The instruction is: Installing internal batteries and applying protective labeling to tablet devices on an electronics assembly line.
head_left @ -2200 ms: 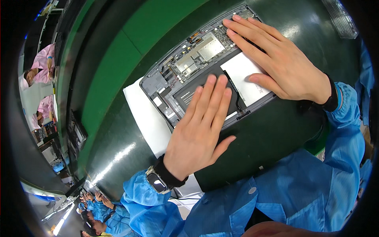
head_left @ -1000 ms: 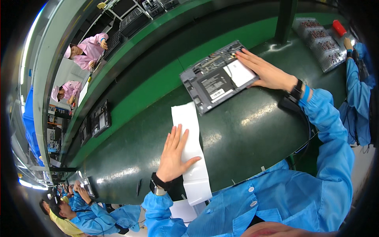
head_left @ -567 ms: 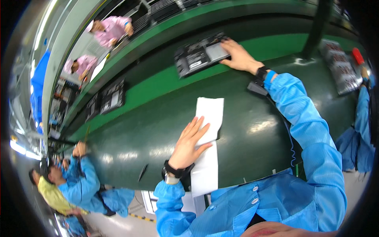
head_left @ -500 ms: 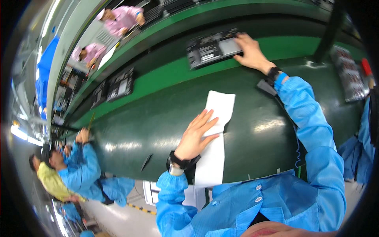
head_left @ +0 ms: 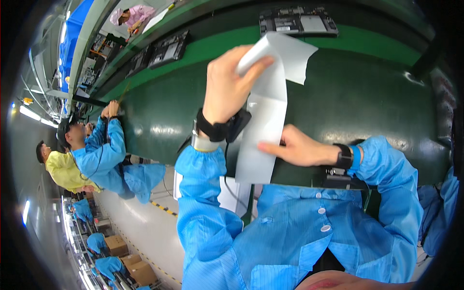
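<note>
A long white sheet (head_left: pixel 263 121) hangs upright above the dark green tabletop (head_left: pixel 367 96), its long axis running top to bottom. The left hand (head_left: pixel 227 84) pinches its curled top edge, raised high. The right hand (head_left: pixel 295 147) sits lower, fingertips pinching the sheet's right edge near mid-length. Beyond, an opened device (head_left: pixel 297 21) lies on the tabletop's far side.

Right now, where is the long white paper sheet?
In the head view, the long white paper sheet hangs mid-frame above the dark green table, its top pinched by the left hand, its lower part touched by the right hand.
</note>
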`<action>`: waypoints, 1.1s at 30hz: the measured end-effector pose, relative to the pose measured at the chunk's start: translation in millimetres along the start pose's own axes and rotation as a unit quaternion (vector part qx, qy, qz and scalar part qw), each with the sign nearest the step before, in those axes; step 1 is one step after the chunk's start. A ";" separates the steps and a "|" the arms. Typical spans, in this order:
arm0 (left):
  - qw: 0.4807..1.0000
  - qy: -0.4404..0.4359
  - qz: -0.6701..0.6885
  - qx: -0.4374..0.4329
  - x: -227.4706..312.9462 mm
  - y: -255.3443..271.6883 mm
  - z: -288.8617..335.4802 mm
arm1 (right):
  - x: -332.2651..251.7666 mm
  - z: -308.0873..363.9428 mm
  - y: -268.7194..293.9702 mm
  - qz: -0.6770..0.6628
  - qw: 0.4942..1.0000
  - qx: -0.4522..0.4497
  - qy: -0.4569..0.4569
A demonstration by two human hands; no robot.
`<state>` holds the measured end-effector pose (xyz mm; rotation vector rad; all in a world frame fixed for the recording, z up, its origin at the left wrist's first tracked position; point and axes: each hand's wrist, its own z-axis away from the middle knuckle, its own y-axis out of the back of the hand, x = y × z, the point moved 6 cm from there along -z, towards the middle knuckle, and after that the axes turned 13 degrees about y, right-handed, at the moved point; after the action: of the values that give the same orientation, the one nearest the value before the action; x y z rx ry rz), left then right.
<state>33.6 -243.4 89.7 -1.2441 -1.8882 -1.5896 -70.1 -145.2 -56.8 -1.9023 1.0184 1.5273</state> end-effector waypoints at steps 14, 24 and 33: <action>0.914 0.254 0.104 -0.298 -83.7 -28.2 211.6 | -150.7 -16.8 172.3 0.006 0.871 0.401 0.285; 0.950 0.178 0.191 -0.173 -41.1 1.3 186.1 | -82.7 -9.7 156.3 -0.167 0.969 0.116 0.138; 0.984 0.058 0.129 -0.105 7.2 3.2 164.1 | -169.0 45.2 113.9 0.279 0.911 0.179 0.246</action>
<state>72.8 -89.1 49.2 -1.3845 -1.4506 -1.7093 -203.8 -137.8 103.4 -1.8465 2.0543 1.0052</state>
